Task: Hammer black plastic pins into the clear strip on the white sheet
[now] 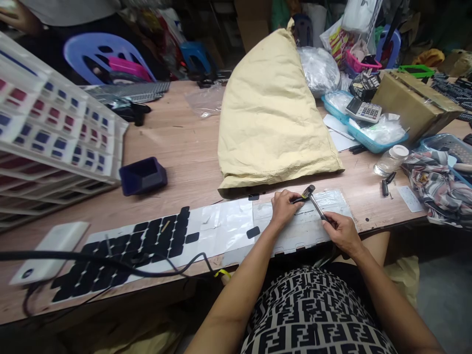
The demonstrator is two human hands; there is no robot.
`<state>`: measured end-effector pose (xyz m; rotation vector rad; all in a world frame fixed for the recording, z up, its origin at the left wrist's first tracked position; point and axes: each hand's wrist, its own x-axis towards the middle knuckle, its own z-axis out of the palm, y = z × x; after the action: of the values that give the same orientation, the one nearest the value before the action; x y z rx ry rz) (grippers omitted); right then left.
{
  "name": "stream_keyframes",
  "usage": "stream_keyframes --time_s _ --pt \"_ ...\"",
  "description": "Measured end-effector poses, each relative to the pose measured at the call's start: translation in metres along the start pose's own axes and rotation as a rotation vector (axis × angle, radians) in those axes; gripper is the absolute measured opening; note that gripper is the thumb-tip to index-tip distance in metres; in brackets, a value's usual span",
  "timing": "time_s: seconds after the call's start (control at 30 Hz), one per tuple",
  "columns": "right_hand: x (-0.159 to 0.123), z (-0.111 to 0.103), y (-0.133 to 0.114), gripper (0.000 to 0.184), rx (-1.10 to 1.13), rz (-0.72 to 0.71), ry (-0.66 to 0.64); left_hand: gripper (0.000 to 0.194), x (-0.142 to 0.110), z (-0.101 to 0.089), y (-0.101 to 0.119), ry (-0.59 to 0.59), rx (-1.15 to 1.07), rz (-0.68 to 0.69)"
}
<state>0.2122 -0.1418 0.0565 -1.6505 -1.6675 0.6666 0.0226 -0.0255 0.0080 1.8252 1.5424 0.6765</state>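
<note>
My right hand [343, 233] is closed around the handle of a small hammer [317, 206]. The dark metal hammer head is at, or just above, a slim black piece [296, 199] with a yellowish bit near its end. My left hand [284, 208] pinches that black piece against the work surface; its exact kind is not clear. Beneath both hands lies a pale sheet [291, 228], taped or film-covered at its right part. Farther left on white backing, many black rounded-square pads [158, 236] are laid in rows, with a small tan strip on them.
A big yellowish paper sack [273, 113] stands behind my hands. At left are a white plastic crate [66, 123], a dark blue bin [143, 176] and a black cable [110, 260]. Blue baskets [379, 142], a calculator [364, 110], a jar [391, 160] and a patterned cloth [431, 182] are right.
</note>
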Motion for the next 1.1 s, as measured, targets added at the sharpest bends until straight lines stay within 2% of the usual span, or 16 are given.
stream_keyframes --time_s 0.23,0.4,0.67,0.8,0.93,1.03,1.1 --pt "0.002 0.007 -0.006 0.023 -0.016 -0.063 -0.007 0.013 0.0 -0.002 0.003 -0.01 0.02 -0.015" --pt "0.005 0.006 0.003 0.024 -0.016 -0.016 -0.028 0.015 -0.001 -0.004 0.006 -0.016 0.007 -0.02" --pt "0.013 -0.022 0.047 0.03 0.038 0.145 0.234 0.016 -0.004 -0.007 0.0 -0.057 0.033 0.031" --pt "0.014 -0.021 0.062 0.033 0.203 0.205 0.288 0.016 -0.04 -0.021 -0.003 -0.113 0.027 0.237" --pt "0.013 -0.016 0.068 0.034 0.159 0.191 0.265 0.014 -0.096 -0.031 -0.003 -0.23 0.101 0.518" --pt "0.013 -0.015 0.07 0.036 0.139 0.185 0.28 0.017 -0.127 -0.026 -0.006 -0.277 0.228 0.644" --pt "0.013 -0.014 0.071 0.037 0.13 0.186 0.294 0.018 -0.137 -0.017 -0.011 -0.263 0.311 0.693"
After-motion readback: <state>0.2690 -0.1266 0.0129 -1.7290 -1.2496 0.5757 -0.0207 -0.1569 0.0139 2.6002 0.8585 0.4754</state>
